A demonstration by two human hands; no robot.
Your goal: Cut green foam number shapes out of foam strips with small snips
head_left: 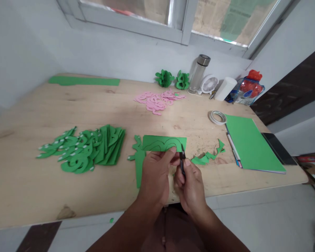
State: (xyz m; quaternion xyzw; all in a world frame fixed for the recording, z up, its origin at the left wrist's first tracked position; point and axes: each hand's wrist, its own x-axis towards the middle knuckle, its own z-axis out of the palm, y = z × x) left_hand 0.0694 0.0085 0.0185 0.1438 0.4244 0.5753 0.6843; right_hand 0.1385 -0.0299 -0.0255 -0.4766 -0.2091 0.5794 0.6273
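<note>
My left hand pinches the lower edge of a green paper strip that has a wavy outline drawn on it. In my right hand is a pair of scissors, its dark blades at the right part of the strip, near the drawn curve. Whether the blades are apart is too small to tell. Beside and partly under my left hand lies another green paper piece, and a curled green cutout touches its top. Green offcuts lie to the right of the scissors.
Left on the table is a heap of green cutouts. Pink cutouts, folded green paper shapes, a glass bottle and a small fan stand or lie behind. A tape roll, green sheets and a phone are rightward.
</note>
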